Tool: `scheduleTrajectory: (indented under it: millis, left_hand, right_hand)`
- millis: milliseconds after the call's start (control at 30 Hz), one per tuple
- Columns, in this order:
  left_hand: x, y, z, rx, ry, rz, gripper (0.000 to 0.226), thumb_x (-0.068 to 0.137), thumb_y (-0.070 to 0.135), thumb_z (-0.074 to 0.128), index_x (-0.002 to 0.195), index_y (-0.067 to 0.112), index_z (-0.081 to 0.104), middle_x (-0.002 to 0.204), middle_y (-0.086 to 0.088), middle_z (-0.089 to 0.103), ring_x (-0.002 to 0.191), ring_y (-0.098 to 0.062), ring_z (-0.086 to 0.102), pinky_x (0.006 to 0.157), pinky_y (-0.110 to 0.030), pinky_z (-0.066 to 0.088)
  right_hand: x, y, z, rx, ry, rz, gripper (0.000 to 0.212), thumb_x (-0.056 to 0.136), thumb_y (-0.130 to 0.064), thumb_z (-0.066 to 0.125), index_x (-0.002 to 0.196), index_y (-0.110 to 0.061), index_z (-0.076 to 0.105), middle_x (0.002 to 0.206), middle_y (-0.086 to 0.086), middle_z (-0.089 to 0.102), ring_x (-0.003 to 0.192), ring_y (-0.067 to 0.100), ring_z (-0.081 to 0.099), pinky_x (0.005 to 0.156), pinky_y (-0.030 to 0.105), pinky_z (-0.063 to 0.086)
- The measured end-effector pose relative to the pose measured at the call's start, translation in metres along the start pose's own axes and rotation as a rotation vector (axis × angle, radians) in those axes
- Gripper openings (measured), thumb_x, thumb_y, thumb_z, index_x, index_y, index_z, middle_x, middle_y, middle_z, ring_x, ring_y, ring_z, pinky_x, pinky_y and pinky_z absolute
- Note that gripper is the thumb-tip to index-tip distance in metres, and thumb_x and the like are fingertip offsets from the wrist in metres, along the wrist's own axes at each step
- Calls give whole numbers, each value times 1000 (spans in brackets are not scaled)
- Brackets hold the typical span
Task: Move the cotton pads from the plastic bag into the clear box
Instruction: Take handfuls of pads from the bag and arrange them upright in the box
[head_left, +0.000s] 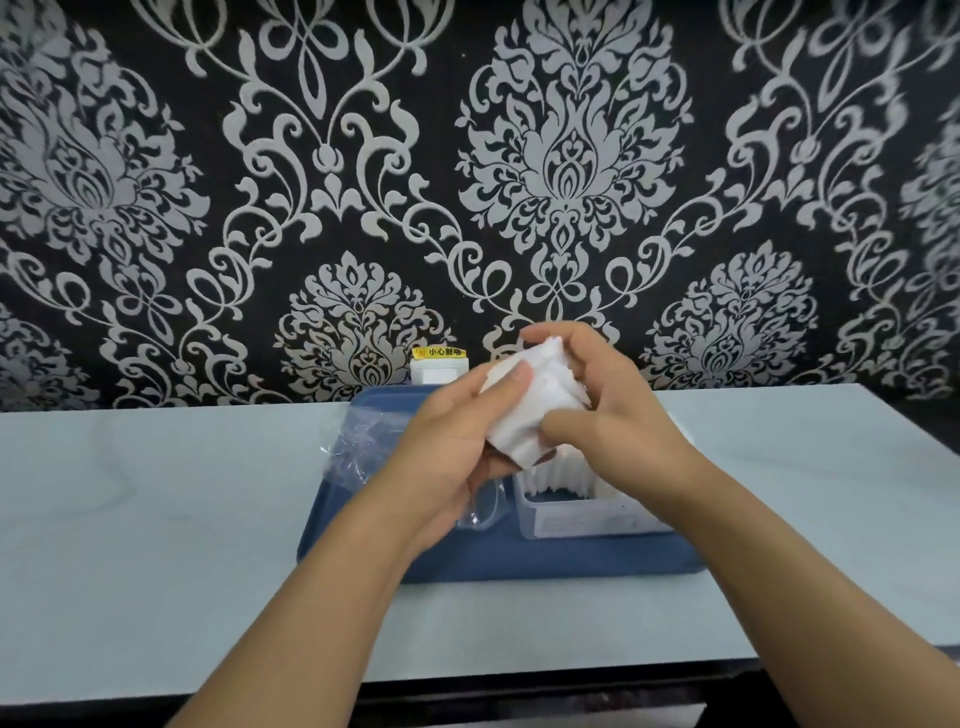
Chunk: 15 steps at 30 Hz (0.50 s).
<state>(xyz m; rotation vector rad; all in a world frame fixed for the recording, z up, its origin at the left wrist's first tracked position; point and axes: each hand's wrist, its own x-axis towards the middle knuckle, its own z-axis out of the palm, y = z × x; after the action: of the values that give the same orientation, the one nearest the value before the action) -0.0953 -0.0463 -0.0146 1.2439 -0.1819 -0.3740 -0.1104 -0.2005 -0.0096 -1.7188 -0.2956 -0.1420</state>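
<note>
Cotton pads (524, 410) being gripped by left hand (457, 441) and right hand (613, 410), fingers curled round stack | clear box (587, 512) at 6 o'clock filling partway | plastic bag (358, 447) at 9 o'clock looking emptied

So the tray (519, 564) sits on the table (156, 519), pushed toward the back by the wall (467, 156). In the tray, the clear box (587, 512) is on the right with cotton pads (558, 475) standing inside it, and the plastic bag (358, 447) lies at the left. Both hands are up above the box holding a stack of pads (530, 410) between them, left hand (457, 441) on the left, right hand (618, 410) on the right. Behind the tray, a wall socket (436, 366) sits right against the wall
</note>
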Motion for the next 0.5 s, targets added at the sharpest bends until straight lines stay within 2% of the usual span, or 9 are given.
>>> scheduleTrajectory:
  millis: [100, 167, 267, 333, 400, 500]
  left_hand:
    - [2, -8, 3, -3, -15, -60, 32, 99, 32, 57, 120, 12, 70, 112, -13, 77, 98, -24, 73, 89, -43, 61]
    - [2, -10, 2, 23, -13, -91, 31, 98, 30, 58, 117, 10, 71, 112, -14, 77, 97, -25, 73, 90, -44, 59]
    - [3, -10, 0, 78, -62, -102, 43, 93, 36, 60, 127, 10, 67, 122, -15, 73, 104, -28, 70, 97, -49, 53]
    - [3, -9, 3, 67, -98, -129, 48, 91, 38, 58, 130, 11, 64, 125, -15, 72, 111, -33, 70, 97, -52, 55]
    - [4, -10, 6, 18, -73, -120, 36, 99, 34, 52, 125, 12, 66, 119, -14, 74, 106, -32, 72, 87, -49, 61]
    - [5, -10, 7, -17, -7, -74, 31, 103, 32, 46, 112, 14, 70, 108, -12, 78, 93, -24, 75, 74, -40, 64]
  right_hand:
    - [2, 5, -5, -63, 78, -38, 78, 62, -3, 52, 134, -31, 56, 116, 3, 60, 97, 14, 61, 69, 18, 51]
    - [2, 7, -10, -70, 73, -53, 83, 60, -1, 48, 136, -31, 54, 114, 6, 63, 103, 19, 63, 74, 23, 52]
    - [-1, 8, -11, -36, -3, -79, 85, 59, 2, 45, 139, -28, 51, 109, 10, 68, 103, 25, 65, 74, 28, 52]
    - [-4, 8, -10, -68, -14, -111, 84, 60, 2, 46, 139, -28, 50, 115, 4, 68, 109, 19, 63, 84, 27, 53]
    - [-7, 7, -8, -211, 28, -169, 80, 62, -3, 53, 137, -31, 49, 127, -9, 60, 118, 9, 55, 93, 24, 50]
    - [-9, 6, -8, -464, 86, -295, 60, 65, -10, 64, 122, -28, 55, 128, -13, 52, 127, 12, 48, 98, 29, 46]
